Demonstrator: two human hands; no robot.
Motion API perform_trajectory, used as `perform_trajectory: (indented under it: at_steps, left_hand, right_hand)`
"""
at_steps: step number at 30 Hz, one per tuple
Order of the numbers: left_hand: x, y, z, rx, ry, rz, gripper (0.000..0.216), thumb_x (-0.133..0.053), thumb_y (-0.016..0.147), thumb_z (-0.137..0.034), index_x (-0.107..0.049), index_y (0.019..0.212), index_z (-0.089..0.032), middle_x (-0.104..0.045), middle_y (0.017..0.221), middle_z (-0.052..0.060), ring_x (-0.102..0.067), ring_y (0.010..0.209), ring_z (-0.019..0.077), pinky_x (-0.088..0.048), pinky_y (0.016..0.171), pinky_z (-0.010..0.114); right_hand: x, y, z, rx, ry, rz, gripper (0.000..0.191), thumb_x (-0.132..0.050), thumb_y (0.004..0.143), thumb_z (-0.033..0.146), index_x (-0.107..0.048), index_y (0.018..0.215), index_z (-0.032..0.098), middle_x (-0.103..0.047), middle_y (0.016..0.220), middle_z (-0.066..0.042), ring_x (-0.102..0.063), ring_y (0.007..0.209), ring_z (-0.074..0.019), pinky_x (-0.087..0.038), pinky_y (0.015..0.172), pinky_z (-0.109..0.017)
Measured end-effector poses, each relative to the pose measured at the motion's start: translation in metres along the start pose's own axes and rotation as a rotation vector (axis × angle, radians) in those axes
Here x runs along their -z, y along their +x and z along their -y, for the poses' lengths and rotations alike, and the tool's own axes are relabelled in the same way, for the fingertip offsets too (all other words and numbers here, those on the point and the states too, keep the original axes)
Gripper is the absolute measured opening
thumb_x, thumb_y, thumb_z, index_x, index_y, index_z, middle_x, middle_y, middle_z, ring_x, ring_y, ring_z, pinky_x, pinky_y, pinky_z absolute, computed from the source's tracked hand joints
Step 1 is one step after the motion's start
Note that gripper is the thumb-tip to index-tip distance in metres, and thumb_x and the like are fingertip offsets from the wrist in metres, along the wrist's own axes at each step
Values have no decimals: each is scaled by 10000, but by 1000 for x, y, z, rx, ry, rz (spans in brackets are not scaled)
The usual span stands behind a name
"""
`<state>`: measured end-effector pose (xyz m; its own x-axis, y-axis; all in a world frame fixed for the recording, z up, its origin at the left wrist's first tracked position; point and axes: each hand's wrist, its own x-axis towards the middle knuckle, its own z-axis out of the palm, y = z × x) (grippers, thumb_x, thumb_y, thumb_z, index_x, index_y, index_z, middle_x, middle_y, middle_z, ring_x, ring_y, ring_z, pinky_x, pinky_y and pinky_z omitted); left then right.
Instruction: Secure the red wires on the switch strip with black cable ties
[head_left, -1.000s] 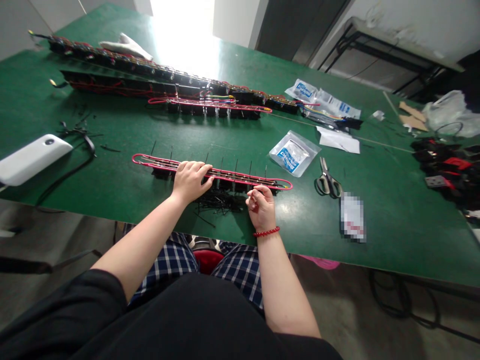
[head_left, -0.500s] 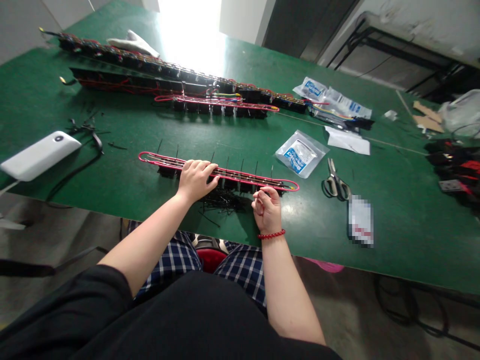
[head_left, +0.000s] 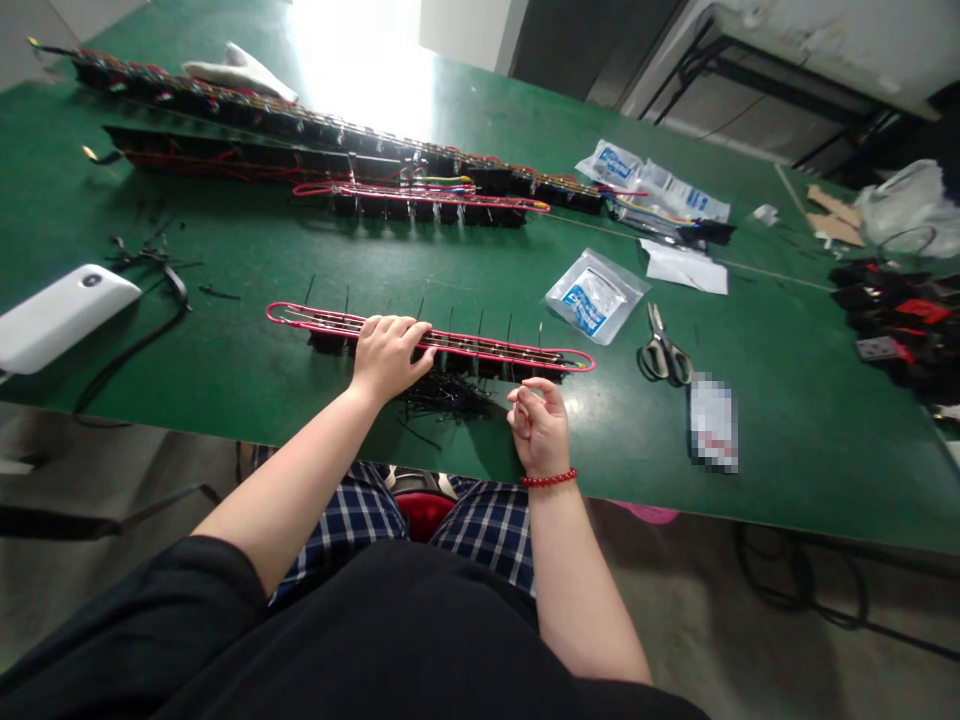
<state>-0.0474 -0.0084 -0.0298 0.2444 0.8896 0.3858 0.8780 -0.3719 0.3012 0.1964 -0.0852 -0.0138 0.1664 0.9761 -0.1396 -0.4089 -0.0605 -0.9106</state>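
Observation:
A long black strip with red wire looped round it (head_left: 495,348) lies on the green table in front of me. Several thin black cable ties stick up along its far side. My left hand (head_left: 390,355) grips the strip left of its middle, fingers over the top and thumb on the near side. Close to the strip's right end, my right hand (head_left: 538,425) is closed in a pinch just off the near edge. Whatever its fingers hold is too small to make out. A pile of black cable ties (head_left: 446,397) lies between my hands.
Scissors (head_left: 664,350) and a clear plastic packet (head_left: 596,295) are to the right. At left lies a white device (head_left: 67,315) beside loose black ties (head_left: 150,258). A similar red-wired strip (head_left: 427,202) and longer wired bars (head_left: 247,158) stretch across the back.
My right hand has drawn slightly away from the strip's near edge, fingers still pinched. My left hand keeps its hold. The whole view has shifted a little.

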Motion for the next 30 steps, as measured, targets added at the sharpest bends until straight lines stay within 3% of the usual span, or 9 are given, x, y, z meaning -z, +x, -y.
perform_trajectory:
  at_steps: [7,14,17,21,25,30]
  left_hand:
    - [0,1,-1,8,-20,9,317,-566,936,-443,-676,1193,-293,-711,1174,67,-600,1111,301,-370,1030,494]
    - [1,2,-2,14,-12,14,320,-570,932,-442,-685,1184,-280,-708,1168,76,-600,1103,305,-379,1017,489]
    - [2,2,-2,0,-4,29,337,-556,940,-457,-685,1183,-263,-708,1161,86,-599,1091,309,-386,998,489]
    - [1,2,-3,12,10,17,319,-578,928,-426,-681,1184,-267,-714,1150,79,-605,1089,305,-384,1000,484]
    - [1,1,-3,8,16,10,324,-579,926,-426,-678,1194,-272,-716,1165,73,-612,1088,301,-384,1013,486]
    - [2,1,-3,7,18,16,323,-572,933,-437,-678,1197,-284,-718,1160,71,-614,1089,302,-384,1016,494]
  right_hand:
    - [-17,-5,38,142,-147,27,230,-812,784,391,-643,894,282,-683,672,46,-286,376,-25,-219,384,-212]
    - [-62,38,69,293,-256,87,176,-729,865,408,-599,924,304,-613,726,47,-393,478,-63,-318,454,-234]
    - [-78,72,57,301,-307,116,181,-705,876,419,-586,929,294,-615,748,37,-543,623,-95,-410,550,-233]
    - [-87,111,20,269,-387,191,178,-687,866,392,-570,905,263,-643,727,41,-611,725,-109,-448,656,-233]
    - [-85,125,-9,187,-533,139,171,-662,857,376,-557,893,246,-654,709,50,-580,643,-104,-414,624,-233]
    - [-84,125,-16,174,-681,70,72,-611,862,298,-574,891,242,-675,704,57,-472,508,-83,-353,555,-233]
